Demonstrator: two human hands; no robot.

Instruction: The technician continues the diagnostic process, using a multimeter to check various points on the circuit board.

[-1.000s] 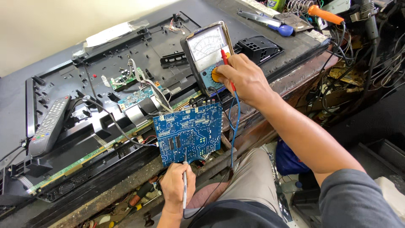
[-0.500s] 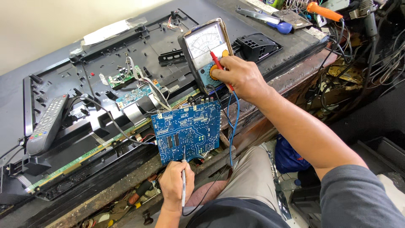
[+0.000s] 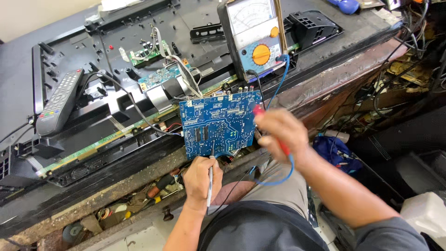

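Blue circuit board (image 3: 218, 122): one; two hands, left (image 3: 200, 177) and right (image 3: 278, 132), each gripping one probe.

rem ctrl (image 3: 59, 101) on blk panel | blue tool (image 3: 343, 4) top | grn pcb (image 3: 144, 56)

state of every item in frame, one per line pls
Blue printed circuit board: bare, propped on the opened black panel chassis, covers off.
Analog multimeter with orange dial: leaning up, leads plugged in.
Left hand: grips thin black probe, tip on board's lower edge.
Right hand: blurred, holds red probe by board's right edge.
Black remote control: lying face up.
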